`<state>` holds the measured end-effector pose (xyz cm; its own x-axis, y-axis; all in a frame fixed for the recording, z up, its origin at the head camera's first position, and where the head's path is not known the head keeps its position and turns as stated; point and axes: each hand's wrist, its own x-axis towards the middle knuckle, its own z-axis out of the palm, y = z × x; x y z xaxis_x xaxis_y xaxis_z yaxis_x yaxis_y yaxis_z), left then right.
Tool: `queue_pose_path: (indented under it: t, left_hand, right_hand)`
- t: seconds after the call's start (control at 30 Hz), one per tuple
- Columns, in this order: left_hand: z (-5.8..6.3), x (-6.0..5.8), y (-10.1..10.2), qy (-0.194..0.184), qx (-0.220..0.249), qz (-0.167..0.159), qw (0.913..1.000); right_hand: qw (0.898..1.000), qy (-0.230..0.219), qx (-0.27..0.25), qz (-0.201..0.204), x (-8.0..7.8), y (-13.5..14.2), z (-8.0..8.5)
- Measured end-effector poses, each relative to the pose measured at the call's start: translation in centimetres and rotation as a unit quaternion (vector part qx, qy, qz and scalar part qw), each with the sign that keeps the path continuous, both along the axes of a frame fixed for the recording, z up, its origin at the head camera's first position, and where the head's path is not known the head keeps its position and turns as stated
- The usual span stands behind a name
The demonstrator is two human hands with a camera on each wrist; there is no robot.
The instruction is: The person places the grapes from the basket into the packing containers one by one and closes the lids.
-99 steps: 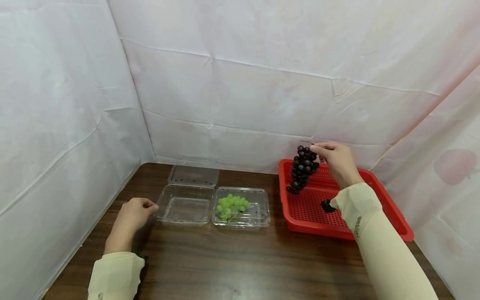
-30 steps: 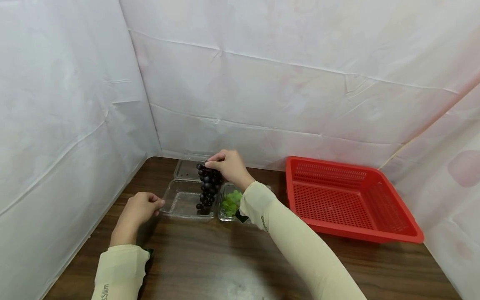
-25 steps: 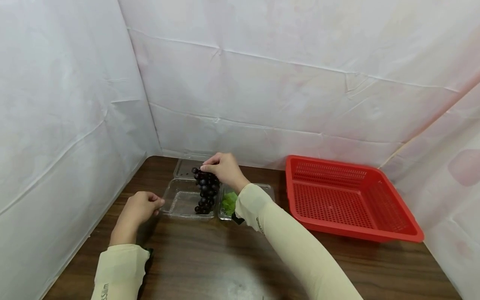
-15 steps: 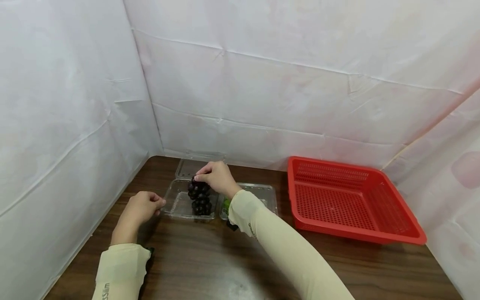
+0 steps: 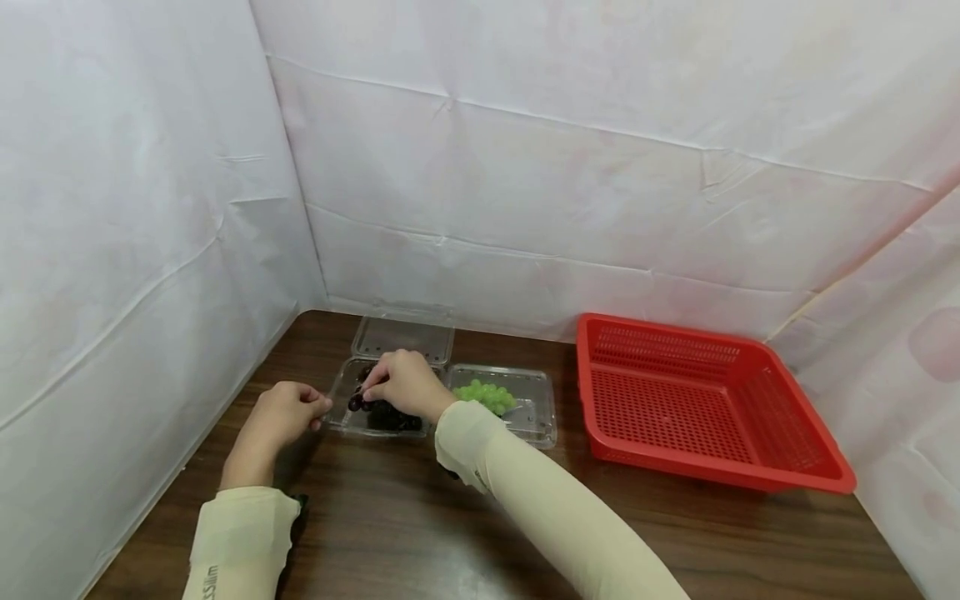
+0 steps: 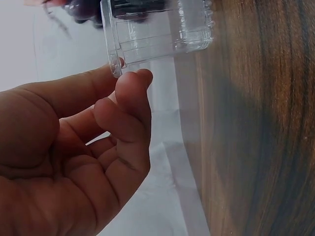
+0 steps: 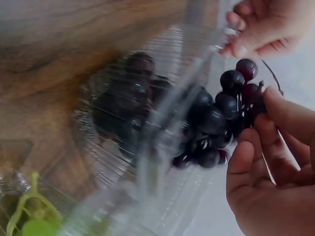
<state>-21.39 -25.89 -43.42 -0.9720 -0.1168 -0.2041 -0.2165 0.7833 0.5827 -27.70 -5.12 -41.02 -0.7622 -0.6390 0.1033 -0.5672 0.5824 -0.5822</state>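
Observation:
A bunch of dark purple grapes is partly down inside the open clear plastic clamshell box. My right hand pinches the bunch at its stem end, above the box's left part; in the right wrist view, thumb and fingertips of the right hand meet at the stem beside the upper grapes. At the box's left edge, my left hand pinches the rim between thumb and fingers, as the left wrist view shows by the clear wall. The right hand hides part of the bunch in the head view.
The box's hinged lid lies folded back toward the cloth wall. To its right stands a second clear box with green grapes in it. A red perforated basket sits at the right on the brown wooden table.
My right hand carried the dark grapes from above the red basket leftward to the box, then lowered them into it, moving further left. The left hand stays at the rim.

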Motion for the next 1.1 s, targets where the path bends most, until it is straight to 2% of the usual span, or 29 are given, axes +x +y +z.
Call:
queue_pose_path:
  t: [0.23,0.43,0.57,0.63,0.77,0.83,0.9,1.0,1.1]
  left_hand:
    - [-0.2,-0.4,0.2,0.006,0.007,-0.007,0.9999]
    - [-0.4,-0.6,0.0,0.005,0.002,-0.011,0.9999]
    - [-0.2,-0.9,-0.4,0.003,-0.001,-0.032,0.9995]
    - [-0.1,-1.2,-0.8,0.013,-0.005,-0.031,0.9994]
    - [0.1,-2.0,-1.3,0.072,-0.009,-0.01,0.9973]
    - [-0.1,-2.8,-1.3,0.099,0.009,-0.013,0.9949]
    - [-0.4,-3.9,-1.0,0.113,0.038,-0.034,0.9923]
    - [-0.8,-5.3,-0.8,0.099,0.092,-0.075,0.988]
    - [-1.1,-6.3,-0.6,0.075,0.138,-0.106,0.9819]
  right_hand:
    - [0.993,0.046,0.097,0.049,0.7,0.2,-0.8]
    - [0.968,0.131,0.184,0.11,1.3,0.0,-1.7]
    - [0.959,0.152,0.207,0.119,2.1,-0.2,-2.3]
    - [0.956,0.165,0.212,0.123,2.6,-0.1,-2.4]
    - [0.951,0.21,0.19,0.123,3.4,0.3,-2.2]
    - [0.949,0.236,0.181,0.104,3.7,1.0,-2.0]
    - [0.947,0.256,0.176,0.08,3.9,1.8,-1.8]
    - [0.937,0.287,0.188,0.065,4.1,2.8,-1.6]
    - [0.928,0.305,0.202,0.072,4.3,3.6,-1.6]
